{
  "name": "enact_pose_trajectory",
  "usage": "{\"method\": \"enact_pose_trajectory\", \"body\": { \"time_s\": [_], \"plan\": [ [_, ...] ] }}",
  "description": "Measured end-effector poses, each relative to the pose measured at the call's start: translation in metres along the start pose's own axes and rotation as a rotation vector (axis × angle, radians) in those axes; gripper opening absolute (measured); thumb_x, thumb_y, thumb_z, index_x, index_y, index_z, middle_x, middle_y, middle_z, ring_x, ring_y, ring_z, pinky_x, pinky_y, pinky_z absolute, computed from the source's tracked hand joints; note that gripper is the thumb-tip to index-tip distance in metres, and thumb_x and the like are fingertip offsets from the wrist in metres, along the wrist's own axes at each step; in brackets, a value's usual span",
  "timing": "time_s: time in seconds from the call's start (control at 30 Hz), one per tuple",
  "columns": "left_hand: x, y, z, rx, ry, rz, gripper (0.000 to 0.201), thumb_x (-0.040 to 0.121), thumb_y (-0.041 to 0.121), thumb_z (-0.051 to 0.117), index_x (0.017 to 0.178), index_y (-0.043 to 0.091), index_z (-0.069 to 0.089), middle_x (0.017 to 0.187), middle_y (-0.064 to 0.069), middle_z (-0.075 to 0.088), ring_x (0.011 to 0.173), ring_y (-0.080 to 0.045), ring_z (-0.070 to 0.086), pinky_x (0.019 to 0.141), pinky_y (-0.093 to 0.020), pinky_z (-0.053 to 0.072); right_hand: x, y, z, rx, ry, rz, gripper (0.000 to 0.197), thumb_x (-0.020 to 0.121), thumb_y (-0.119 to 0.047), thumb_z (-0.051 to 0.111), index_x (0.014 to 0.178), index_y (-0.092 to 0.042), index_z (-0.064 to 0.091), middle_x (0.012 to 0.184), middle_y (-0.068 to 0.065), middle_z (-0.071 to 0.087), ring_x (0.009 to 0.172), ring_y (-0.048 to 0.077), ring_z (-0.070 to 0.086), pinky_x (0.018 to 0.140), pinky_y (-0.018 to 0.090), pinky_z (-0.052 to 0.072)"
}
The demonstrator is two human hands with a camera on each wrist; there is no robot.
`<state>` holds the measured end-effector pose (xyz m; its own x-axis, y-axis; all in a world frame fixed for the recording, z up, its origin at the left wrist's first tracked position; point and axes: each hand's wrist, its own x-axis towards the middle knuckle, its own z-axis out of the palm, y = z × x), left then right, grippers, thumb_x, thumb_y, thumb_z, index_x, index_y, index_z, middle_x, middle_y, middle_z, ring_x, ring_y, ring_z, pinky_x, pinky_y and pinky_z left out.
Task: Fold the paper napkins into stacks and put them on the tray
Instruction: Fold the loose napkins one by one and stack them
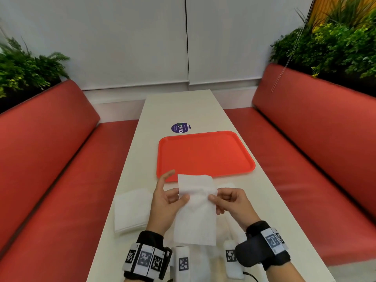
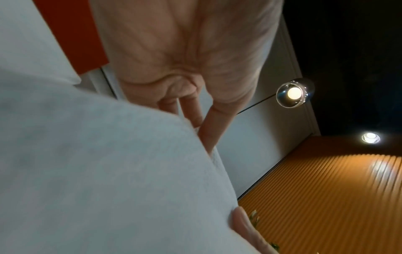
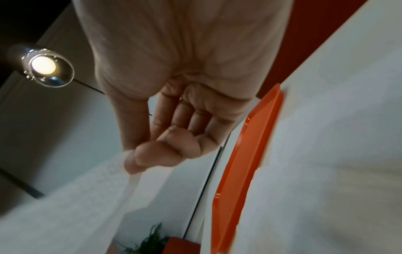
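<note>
A white paper napkin [image 1: 195,212] hangs in the air above the table's near end, held by both hands. My left hand [image 1: 173,197] pinches its left edge between thumb and fingers, index finger sticking up. My right hand [image 1: 220,198] pinches the right edge. The napkin's upper part stands up past the fingers and overlaps the near rim of the orange tray [image 1: 205,153], which has nothing on it. In the left wrist view the napkin [image 2: 97,171] fills the lower left. The right wrist view shows the napkin [image 3: 76,206] under my pinching fingertips [image 3: 139,159], with the tray [image 3: 245,154] edge-on.
A stack of white napkins [image 1: 131,210] lies on the white table [image 1: 183,106] left of my left hand. More white napkins [image 1: 225,185] lie behind my right hand. A round purple sticker [image 1: 180,127] sits beyond the tray. Red benches [image 1: 50,149] flank the table.
</note>
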<state>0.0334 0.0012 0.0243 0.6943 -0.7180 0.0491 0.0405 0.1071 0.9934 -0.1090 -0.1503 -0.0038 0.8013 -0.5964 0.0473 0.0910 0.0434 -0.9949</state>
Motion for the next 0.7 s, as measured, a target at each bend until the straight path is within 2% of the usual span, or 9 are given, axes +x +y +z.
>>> {"method": "enact_pose_trajectory", "body": {
  "time_s": [0.1, 0.23, 0.33, 0.37, 0.43, 0.53, 0.57, 0.63, 0.7],
  "plan": [
    [-0.003, 0.005, -0.006, 0.037, 0.009, 0.047, 0.068, 0.082, -0.012, 0.067, 0.135, 0.026, 0.045, 0.089, -0.015, 0.076, 0.082, -0.028, 0.072, 0.078, -0.041, 0.057, -0.002, 0.0, 0.006, 0.11, 0.031, -0.03, 0.003, 0.084, 0.004, 0.069, 0.084, 0.006, 0.071, 0.06, 0.015, 0.06, 0.047, 0.019, 0.053, 0.052, 0.025, 0.042],
    [-0.008, 0.015, -0.006, 0.013, 0.02, 0.069, 0.054, 0.084, -0.01, 0.066, 0.125, 0.021, 0.051, 0.088, -0.018, 0.075, 0.082, -0.025, 0.07, 0.082, -0.043, 0.054, -0.004, -0.001, 0.006, 0.191, 0.063, -0.062, 0.024, 0.085, 0.016, 0.059, 0.074, -0.001, 0.073, 0.056, 0.011, 0.059, 0.048, 0.017, 0.05, 0.053, 0.024, 0.045],
    [-0.011, 0.02, -0.006, 0.029, -0.017, 0.096, 0.037, 0.086, -0.008, 0.055, 0.114, 0.016, 0.054, 0.091, -0.019, 0.074, 0.086, -0.026, 0.064, 0.078, -0.039, 0.046, -0.007, -0.008, 0.007, 0.161, 0.069, -0.1, 0.03, 0.083, 0.026, 0.048, 0.072, 0.005, 0.066, 0.049, -0.002, 0.054, 0.044, 0.007, 0.045, 0.05, 0.014, 0.039],
    [-0.012, 0.022, -0.005, 0.021, -0.013, 0.093, 0.035, 0.083, -0.005, 0.05, 0.11, 0.015, 0.054, 0.092, -0.019, 0.073, 0.086, -0.026, 0.062, 0.075, -0.037, 0.045, -0.007, -0.01, 0.007, 0.153, 0.077, -0.11, 0.03, 0.083, 0.027, 0.046, 0.074, 0.006, 0.065, 0.048, -0.005, 0.053, 0.044, 0.004, 0.045, 0.049, 0.012, 0.038],
    [-0.014, 0.025, -0.005, -0.016, 0.01, 0.073, 0.03, 0.077, 0.004, 0.047, 0.104, 0.014, 0.054, 0.095, -0.018, 0.071, 0.08, -0.026, 0.061, 0.07, -0.036, 0.045, -0.008, -0.011, 0.006, 0.149, 0.085, -0.134, 0.029, 0.083, 0.026, 0.048, 0.073, 0.006, 0.066, 0.055, -0.001, 0.06, 0.049, 0.007, 0.049, 0.052, 0.016, 0.041],
    [-0.014, 0.025, -0.006, 0.04, 0.054, 0.046, 0.008, 0.092, 0.022, 0.057, 0.099, 0.018, 0.058, 0.104, -0.009, 0.065, 0.072, -0.022, 0.063, 0.066, -0.031, 0.048, -0.008, -0.012, 0.003, 0.095, 0.088, -0.182, 0.032, 0.083, 0.025, 0.051, 0.071, 0.002, 0.07, 0.067, 0.007, 0.067, 0.055, 0.015, 0.055, 0.056, 0.023, 0.047],
    [-0.013, 0.022, -0.006, 0.097, 0.06, 0.021, 0.011, 0.093, 0.031, 0.062, 0.099, 0.021, 0.061, 0.105, -0.004, 0.066, 0.072, -0.02, 0.065, 0.066, -0.031, 0.051, -0.008, -0.012, 0.002, 0.069, 0.088, -0.192, 0.033, 0.083, 0.025, 0.051, 0.071, 0.001, 0.071, 0.068, 0.006, 0.068, 0.056, 0.015, 0.056, 0.057, 0.023, 0.048],
    [-0.011, 0.016, -0.006, 0.218, 0.055, -0.028, 0.026, 0.083, 0.041, 0.07, 0.105, 0.028, 0.065, 0.103, 0.0, 0.07, 0.079, -0.015, 0.07, 0.073, -0.036, 0.057, -0.009, -0.013, 0.0, 0.022, 0.083, -0.217, 0.035, 0.083, 0.024, 0.052, 0.071, -0.001, 0.073, 0.069, 0.005, 0.069, 0.058, 0.015, 0.059, 0.059, 0.022, 0.048],
    [-0.012, 0.01, -0.005, 0.278, 0.063, -0.044, 0.031, 0.08, 0.033, 0.077, 0.109, 0.03, 0.067, 0.093, -0.004, 0.074, 0.084, -0.018, 0.072, 0.083, -0.043, 0.058, -0.009, -0.013, -0.001, -0.016, 0.069, -0.241, 0.037, 0.081, 0.025, 0.054, 0.07, -0.003, 0.075, 0.073, 0.007, 0.069, 0.063, 0.015, 0.06, 0.061, 0.023, 0.049]
  ]
}}
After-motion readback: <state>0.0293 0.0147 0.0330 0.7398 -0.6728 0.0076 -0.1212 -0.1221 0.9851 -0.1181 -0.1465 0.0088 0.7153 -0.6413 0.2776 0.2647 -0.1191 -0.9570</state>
